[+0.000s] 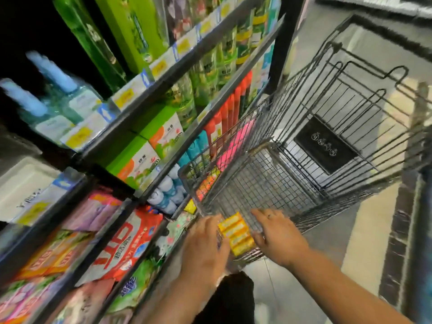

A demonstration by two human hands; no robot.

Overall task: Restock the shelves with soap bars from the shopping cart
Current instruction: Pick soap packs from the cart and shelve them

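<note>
Gripping yellow soap pack (pixel 236 235) at 6 o'clock, near end of shopping cart (pixel 268 178), with curled left hand (pixel 205 244); bracing opposite edge with spread right hand (pixel 278 237). Could slip from so light a hold, or snag on wire. Farther, 8 o'clock: red bag (pixel 124 249) lettering blurred; 1 o'clock plaque (pixel 325 143) unreadable.

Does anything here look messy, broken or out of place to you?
Nothing looks spilled or broken. The soft bags on the lower shelves lie slumped and overlapping, unlike the upright bottles above. The left hand grips a yellow soap pack at the cart; the right hand touches it.
</note>
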